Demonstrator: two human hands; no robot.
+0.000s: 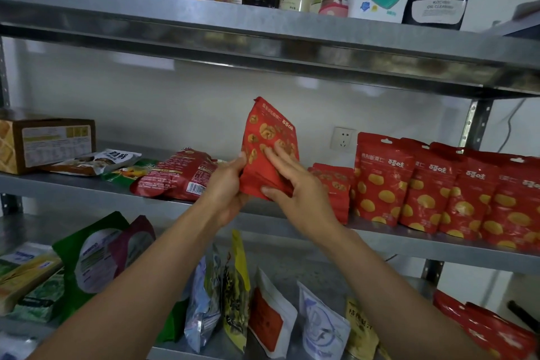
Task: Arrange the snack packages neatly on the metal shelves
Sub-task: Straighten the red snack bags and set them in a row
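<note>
1. Left on the middle metal shelf (87, 187), a red bag (178, 175) lies flat among other packets.
2. My left hand (226, 188) grips the lower left edge of a red pouch (270, 137), thumb on its front, fingers behind.
3. The red pouch is upright above the shelf's near edge, printed with brown nut pictures.
4. My right hand (296, 187) pinches its lower right, fingers spread on the front, thumb underneath.
5. Right, yellow-spotted red pouches (423, 184) stand in a row.
</note>
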